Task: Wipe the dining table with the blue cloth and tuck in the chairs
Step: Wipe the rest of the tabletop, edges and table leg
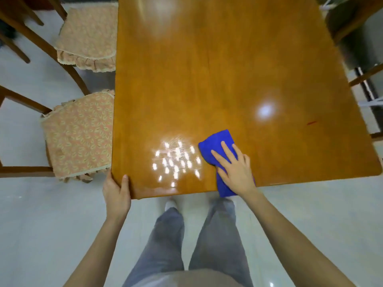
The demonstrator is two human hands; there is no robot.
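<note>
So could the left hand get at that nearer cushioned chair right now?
Probably yes. The left hand holds the table corner, and the nearer chair stands just beside that corner with only bare floor between.

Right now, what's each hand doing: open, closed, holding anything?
Left hand: closed, gripping the table at its near corner, thumb on top.
Right hand: open, straight fingers pressing the blue cloth onto the table.

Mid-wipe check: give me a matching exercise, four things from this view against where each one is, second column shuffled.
1 left hand
2 right hand
3 blue cloth
4 red mark

A gripping the near left corner of the dining table
B on the wood, far right
C overhanging the near edge
D pressed flat on the cloth

Pairs: 1-A, 2-D, 3-C, 4-B
</note>
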